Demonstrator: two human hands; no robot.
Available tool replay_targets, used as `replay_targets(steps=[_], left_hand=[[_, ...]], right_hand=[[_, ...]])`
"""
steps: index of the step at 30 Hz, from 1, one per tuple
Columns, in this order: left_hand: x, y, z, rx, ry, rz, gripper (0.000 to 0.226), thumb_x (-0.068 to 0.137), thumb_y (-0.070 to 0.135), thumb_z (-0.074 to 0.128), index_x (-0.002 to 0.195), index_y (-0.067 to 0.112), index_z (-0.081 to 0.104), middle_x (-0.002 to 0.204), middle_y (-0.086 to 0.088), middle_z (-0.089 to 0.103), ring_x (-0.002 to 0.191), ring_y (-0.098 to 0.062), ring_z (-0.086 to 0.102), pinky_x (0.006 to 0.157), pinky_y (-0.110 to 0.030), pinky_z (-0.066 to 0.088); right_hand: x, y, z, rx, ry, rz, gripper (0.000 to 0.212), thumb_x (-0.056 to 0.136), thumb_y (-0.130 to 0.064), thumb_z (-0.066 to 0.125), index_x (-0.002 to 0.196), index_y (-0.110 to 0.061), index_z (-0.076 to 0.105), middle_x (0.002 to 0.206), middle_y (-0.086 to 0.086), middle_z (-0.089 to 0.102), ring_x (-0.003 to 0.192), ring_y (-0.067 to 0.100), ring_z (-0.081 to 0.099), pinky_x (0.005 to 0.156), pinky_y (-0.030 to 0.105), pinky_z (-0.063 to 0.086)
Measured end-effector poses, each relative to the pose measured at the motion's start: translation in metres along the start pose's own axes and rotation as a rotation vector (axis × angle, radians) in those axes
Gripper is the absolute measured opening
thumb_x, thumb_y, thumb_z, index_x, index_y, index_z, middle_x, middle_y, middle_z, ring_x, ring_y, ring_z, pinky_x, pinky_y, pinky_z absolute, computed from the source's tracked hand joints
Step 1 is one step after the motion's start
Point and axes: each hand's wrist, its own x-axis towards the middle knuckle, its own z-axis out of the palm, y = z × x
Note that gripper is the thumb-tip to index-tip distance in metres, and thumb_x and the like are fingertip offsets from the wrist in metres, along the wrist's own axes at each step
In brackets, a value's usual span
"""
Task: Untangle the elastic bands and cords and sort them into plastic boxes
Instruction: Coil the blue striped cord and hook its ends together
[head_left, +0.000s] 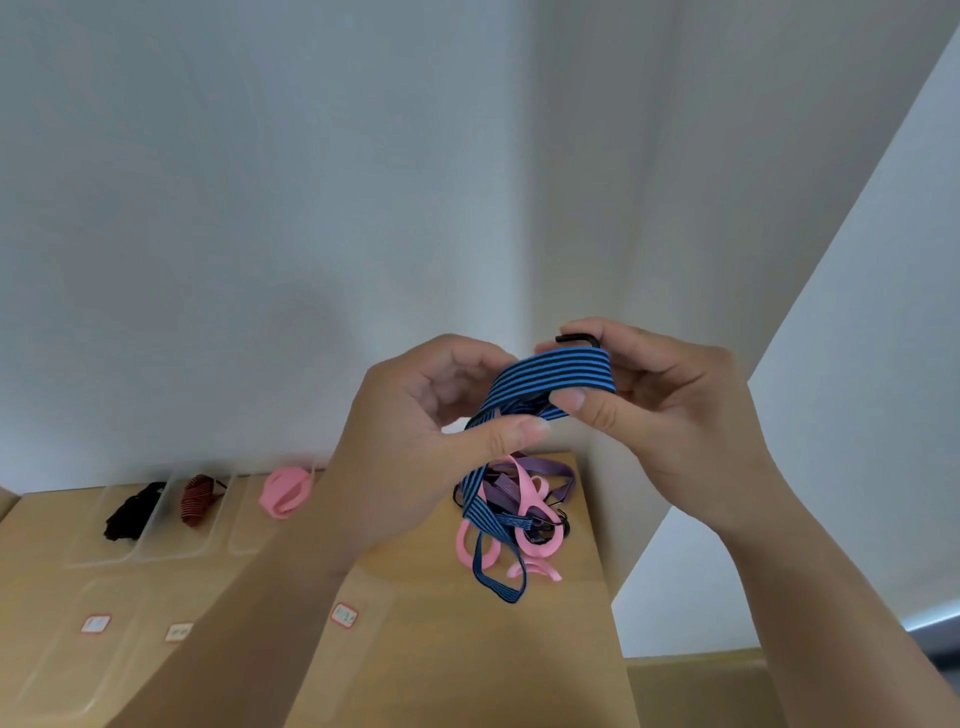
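A blue cord with black stripes (558, 374) is stretched between both hands above the table. My left hand (415, 441) pinches its lower part between thumb and fingers. My right hand (670, 405) grips the folded upper end, where a black hook (576, 339) sticks out. The cord hangs down into a tangle (511, 514) of pink bands, a purple band and dark hooks on the wooden table (415, 649). Clear plastic boxes stand at the left: one holds a black bundle (132, 512), one a dark red cord (197, 499), one pink bands (287, 491).
More clear boxes with small white labels (96, 623) sit nearer on the left of the table. The table's right edge drops off beside the tangle. A white wall rises behind, and a lower wooden surface (701, 691) shows at the bottom right.
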Motion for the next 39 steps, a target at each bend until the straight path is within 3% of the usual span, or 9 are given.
replay_targets(steps=[5,8,12,17,20,27,30,34,39], left_hand=[[-0.002,-0.002,0.007,-0.063,0.029,-0.033,0.032,0.074,0.026,0.084,0.104,0.031,0.077,0.1,-0.001,0.08,0.09,-0.024,0.077,0.078,-0.029,0.061],[-0.001,-0.001,0.005,-0.052,0.012,-0.034,0.032,0.074,0.028,0.083,0.105,0.03,0.076,0.1,-0.001,0.08,0.093,-0.026,0.076,0.084,-0.035,0.061],[0.002,0.003,0.003,-0.081,-0.019,-0.063,0.031,0.075,0.025,0.082,0.105,0.027,0.077,0.098,-0.004,0.08,0.09,-0.024,0.076,0.081,-0.028,0.059],[0.006,0.005,-0.002,-0.042,-0.049,-0.108,0.03,0.077,0.012,0.082,0.105,0.017,0.076,0.097,-0.006,0.08,0.09,-0.026,0.076,0.08,-0.027,0.058],[0.007,0.006,-0.003,-0.025,-0.077,-0.122,0.028,0.075,0.011,0.081,0.103,0.014,0.075,0.095,-0.005,0.08,0.088,-0.025,0.077,0.078,-0.025,0.059],[0.009,0.006,-0.007,-0.041,-0.125,-0.119,0.03,0.077,0.008,0.081,0.106,0.015,0.076,0.098,-0.008,0.079,0.091,-0.03,0.076,0.08,-0.033,0.061],[0.01,0.004,-0.009,-0.031,-0.124,-0.097,0.031,0.079,0.006,0.08,0.11,0.01,0.075,0.1,-0.009,0.079,0.095,-0.037,0.074,0.085,-0.041,0.062],[0.013,0.003,-0.011,-0.043,-0.107,-0.072,0.031,0.08,0.001,0.08,0.11,0.008,0.075,0.101,-0.009,0.078,0.097,-0.036,0.074,0.086,-0.038,0.06],[0.015,0.003,-0.013,-0.029,-0.127,-0.063,0.032,0.083,0.0,0.078,0.113,0.005,0.073,0.105,-0.011,0.076,0.102,-0.036,0.073,0.09,-0.046,0.059]], right_hand=[[-0.001,-0.001,-0.001,-0.081,0.021,-0.026,0.033,0.077,-0.013,0.075,0.11,-0.013,0.071,0.103,0.001,0.078,0.086,0.012,0.075,0.077,0.019,0.056],[-0.002,0.001,-0.002,-0.103,0.051,-0.026,0.033,0.077,-0.016,0.076,0.11,-0.016,0.072,0.094,-0.004,0.079,0.077,0.011,0.073,0.07,0.02,0.057],[0.0,0.005,-0.007,-0.113,0.039,-0.015,0.018,0.086,-0.016,0.077,0.103,-0.014,0.076,0.089,0.0,0.077,0.064,0.016,0.066,0.068,0.024,0.056],[0.002,0.013,-0.008,0.009,0.054,0.081,0.024,0.083,-0.026,0.077,0.104,-0.017,0.081,0.102,0.006,0.078,0.09,0.022,0.072,0.079,0.029,0.056],[0.001,0.018,-0.008,0.09,0.056,0.126,0.034,0.075,-0.038,0.085,0.104,-0.019,0.081,0.11,0.01,0.077,0.106,0.034,0.071,0.091,0.043,0.057],[0.002,0.015,-0.008,0.314,0.049,0.14,0.033,0.066,-0.037,0.09,0.09,-0.015,0.082,0.092,0.007,0.078,0.089,0.024,0.073,0.084,0.031,0.057],[0.003,0.013,-0.009,0.346,0.028,0.139,0.036,0.066,-0.037,0.091,0.092,-0.014,0.081,0.094,0.007,0.078,0.09,0.023,0.073,0.085,0.031,0.057],[0.004,0.012,-0.007,0.339,-0.004,0.118,0.037,0.071,-0.038,0.089,0.101,-0.018,0.08,0.1,0.004,0.078,0.095,0.022,0.074,0.087,0.031,0.057],[0.005,0.007,-0.009,0.259,0.012,0.088,0.04,0.071,-0.046,0.088,0.102,-0.021,0.08,0.102,0.004,0.078,0.096,0.023,0.073,0.087,0.033,0.057]])
